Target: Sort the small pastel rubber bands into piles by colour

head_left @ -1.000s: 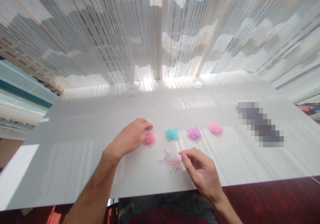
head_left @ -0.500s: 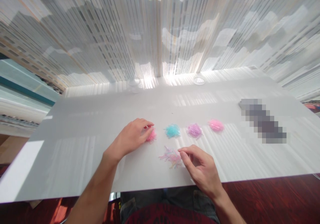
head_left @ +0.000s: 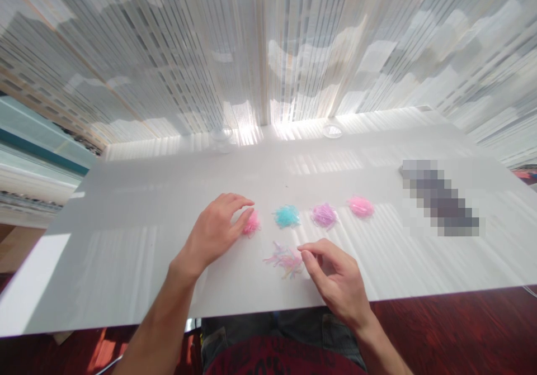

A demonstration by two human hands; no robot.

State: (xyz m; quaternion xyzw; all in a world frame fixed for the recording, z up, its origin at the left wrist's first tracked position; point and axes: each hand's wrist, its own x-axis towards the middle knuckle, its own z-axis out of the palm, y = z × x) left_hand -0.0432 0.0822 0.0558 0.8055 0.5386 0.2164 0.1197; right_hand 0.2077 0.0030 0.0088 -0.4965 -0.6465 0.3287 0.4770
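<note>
My left hand (head_left: 218, 225) is beside a hot-pink pile of thin strands (head_left: 251, 224), its thumb and index finger apart just above the pile's left side. My right hand (head_left: 333, 271) is closed in a pinch at the right edge of a mixed pastel pile of loose strands (head_left: 283, 260). Whatever lies between those fingertips is too small to make out. A turquoise pile (head_left: 287, 216), a purple pile (head_left: 324, 215) and a light-pink pile (head_left: 361, 207) sit in a row to the right of the hot-pink one.
The white table (head_left: 168, 174) has its front edge close to my body. Two clear round containers or lids, one at the left (head_left: 221, 134) and one at the right (head_left: 333, 131), stand at the back by the striped curtain (head_left: 235, 56). A blurred-out dark object (head_left: 440, 199) lies at the right.
My left thumb and index finger have parted a little and drawn slightly back from the hot-pink pile. The right hand stays almost still beside the mixed pile. The view has shifted slightly.
</note>
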